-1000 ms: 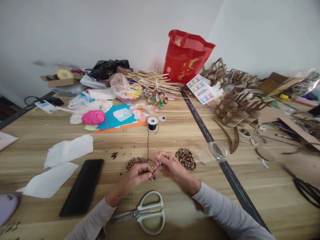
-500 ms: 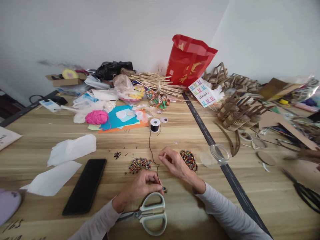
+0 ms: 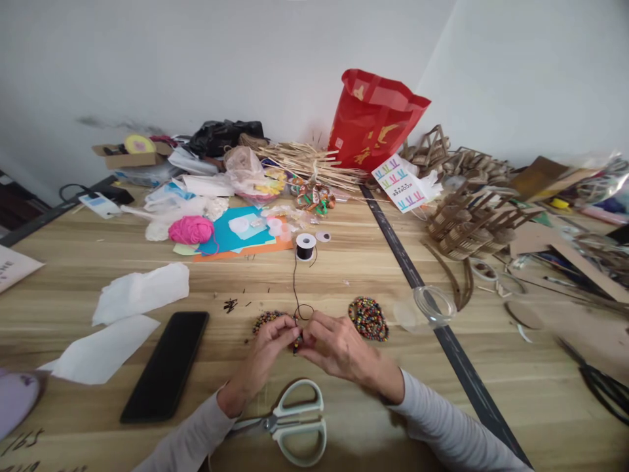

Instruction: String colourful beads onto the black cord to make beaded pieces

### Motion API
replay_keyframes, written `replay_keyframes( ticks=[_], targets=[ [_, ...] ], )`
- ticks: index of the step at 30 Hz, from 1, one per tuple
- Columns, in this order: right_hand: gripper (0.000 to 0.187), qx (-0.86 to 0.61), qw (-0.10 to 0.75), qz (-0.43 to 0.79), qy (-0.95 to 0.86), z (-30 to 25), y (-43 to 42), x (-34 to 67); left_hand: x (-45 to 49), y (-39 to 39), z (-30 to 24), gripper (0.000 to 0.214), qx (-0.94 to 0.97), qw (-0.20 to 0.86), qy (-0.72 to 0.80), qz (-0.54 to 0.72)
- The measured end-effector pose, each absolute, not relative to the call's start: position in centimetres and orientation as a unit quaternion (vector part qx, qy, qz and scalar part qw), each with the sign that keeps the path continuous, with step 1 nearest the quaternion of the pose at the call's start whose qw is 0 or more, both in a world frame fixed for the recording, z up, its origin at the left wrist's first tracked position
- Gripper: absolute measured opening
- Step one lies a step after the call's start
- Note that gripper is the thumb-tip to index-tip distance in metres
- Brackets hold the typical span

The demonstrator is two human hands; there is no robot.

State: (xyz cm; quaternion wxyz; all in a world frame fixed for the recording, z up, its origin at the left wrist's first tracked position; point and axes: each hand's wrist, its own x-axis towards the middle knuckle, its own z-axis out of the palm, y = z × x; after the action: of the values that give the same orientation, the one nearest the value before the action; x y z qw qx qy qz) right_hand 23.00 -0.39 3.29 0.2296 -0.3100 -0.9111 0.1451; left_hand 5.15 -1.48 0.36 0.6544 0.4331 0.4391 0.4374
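My left hand pinches the black cord between thumb and fingers. My right hand meets it from the right, its fingers closed on the same cord beside a few threaded beads. A small loop of cord stands out above the fingertips. From there the cord runs up to a white spool wound with black. Partly hidden behind my left hand lies a pile of loose coloured beads. A coil of strung beads rests right of my right hand.
White-handled scissors lie just below my hands. To the left are a black phone and white paper pieces. A clear ring-shaped coil lies right. Pink yarn, a red bag and small woven baskets are further back.
Both hands have come together at the cord. My left hand moved up and left with the beads; my right hand moved down onto the cord. A small cord loop now shows.
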Motion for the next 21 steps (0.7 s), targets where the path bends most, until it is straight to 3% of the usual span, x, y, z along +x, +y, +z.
replay_keyframes(
  ticks=[12, 21],
  targets=[
    [0.023, -0.310, 0.250, 0.148, -0.905, 3.27, -0.22, 22.86, 5.21, -1.50, 0.40, 0.030, 0.461, 0.632, 0.451, 0.429],
    [0.017, -0.303, 0.222, 0.154, -0.914, 3.13, -0.81, 22.56, 5.41, -1.99, 0.24, 0.035, 0.540, 0.579, 0.436, 0.428]
  ],
)
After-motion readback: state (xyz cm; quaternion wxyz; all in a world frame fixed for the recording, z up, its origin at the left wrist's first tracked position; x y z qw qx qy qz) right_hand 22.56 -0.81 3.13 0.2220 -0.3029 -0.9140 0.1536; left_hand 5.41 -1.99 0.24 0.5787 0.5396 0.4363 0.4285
